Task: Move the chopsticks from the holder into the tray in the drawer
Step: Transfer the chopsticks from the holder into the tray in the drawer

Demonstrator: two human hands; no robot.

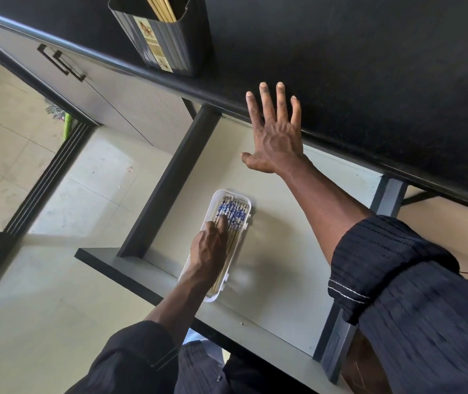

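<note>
Surface (pixel 369 52): black counter top, runs across the upper part of the view; its front edge overhangs the drawer.

Drawer (pixel 284 223): pulled out below the surface edge, pale floor, dark side walls and front panel. Bare apart from the tray.

Cabinet door (pixel 99 89): pale, left of the drawer, under the same surface, with a dark bar handle (pixel 62 62).

Holder (pixel 167 38): dark ribbed box with a printed label strip, upright on the surface, above and left of the drawer. Several plain wooden chopsticks (pixel 160 7) stand in it, tops out of frame.

Tray (pixel 244 200): white, long, with rounded corners, lying on the drawer floor near the drawer's left wall.

Chopsticks in tray (pixel 234 211): a row laid side by side lengthwise, blue-and-white patterned ends toward the surface.

Right hand (pixel 275 132): grip open, fingers spread flat, over the surface edge above the drawer, empty, dark sleeve rolled up. Well apart from the holder.

Left hand (pixel 210 245): over the tray, hiding its left side; fingertips (pixel 223 220) press down on the laid chopsticks, grip loosely curled, clasping nothing.
</note>
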